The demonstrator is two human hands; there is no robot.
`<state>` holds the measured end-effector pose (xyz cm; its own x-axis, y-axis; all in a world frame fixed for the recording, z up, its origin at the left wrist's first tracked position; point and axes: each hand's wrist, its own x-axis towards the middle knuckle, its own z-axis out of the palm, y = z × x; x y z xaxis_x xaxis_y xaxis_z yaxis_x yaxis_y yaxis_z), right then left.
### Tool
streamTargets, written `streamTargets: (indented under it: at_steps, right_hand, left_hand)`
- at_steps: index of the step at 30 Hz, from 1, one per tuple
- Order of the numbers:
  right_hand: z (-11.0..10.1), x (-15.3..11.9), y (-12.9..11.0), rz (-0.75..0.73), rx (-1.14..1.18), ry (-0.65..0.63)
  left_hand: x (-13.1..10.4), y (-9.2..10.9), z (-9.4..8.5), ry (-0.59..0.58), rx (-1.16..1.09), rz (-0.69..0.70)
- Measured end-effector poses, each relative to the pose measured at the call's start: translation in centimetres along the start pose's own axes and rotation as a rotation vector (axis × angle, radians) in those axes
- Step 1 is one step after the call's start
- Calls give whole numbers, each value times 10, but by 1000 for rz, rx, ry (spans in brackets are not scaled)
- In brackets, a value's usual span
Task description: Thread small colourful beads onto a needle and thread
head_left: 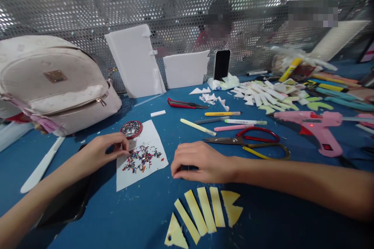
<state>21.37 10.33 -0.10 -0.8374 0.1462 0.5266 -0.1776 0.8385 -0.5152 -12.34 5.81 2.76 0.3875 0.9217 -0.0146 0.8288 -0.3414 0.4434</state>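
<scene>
My left hand point(112, 148) is over the left edge of a white paper sheet point(124, 177), thumb and forefinger pinched on a thin needle-like item point(140, 146). Small colourful beads point(143, 158) are scattered on the sheet, and a red-rimmed round dish point(131, 129) of similar bits sits at its upper left. My right hand point(201, 162) rests on the blue table point(140, 210) right of the sheet, fingers curled; whether anything is in them is hidden. Below it lie yellow pieces laid out like a fish: a head point(175, 233), several strips point(206, 210) and a tail point(231, 207).
Scissors point(239, 140), markers point(198, 127) and a red cutter point(184, 104) lie beyond my right hand. A pink glue gun point(318, 128) is right, near cut white pieces point(263, 95). A backpack point(55, 81) and plastic knife point(42, 167) are left; a phone point(222, 65) stands behind.
</scene>
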Motion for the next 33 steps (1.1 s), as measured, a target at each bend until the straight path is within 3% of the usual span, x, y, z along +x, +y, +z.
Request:
streamTargets:
  at_steps: [3,6,10,11,13,19,29,33]
  right_hand:
    - [0,0,1,11,-29,26]
    - [1,-1,1,99,-37,103]
    - [1,-1,0,193,1,231]
    - [1,-1,0,193,6,249]
    - [1,-1,-2,170,11,258]
    - [1,-1,-3,74,-13,195]
    - [0,-1,-5,108,-21,258]
    - [1,-1,-5,122,-20,263]
  left_hand:
    - [-3,13,0,144,-87,-51]
    - [-5,44,17,349,-255,-108]
    - [-8,92,57,287,-501,-106]
    - [-9,100,66,239,-538,-103]
    - [-11,108,78,251,-602,-131]
    - [-14,108,83,301,-681,-171]
    - [-20,103,83,367,-688,-196]
    - [-18,109,81,405,-748,-265]
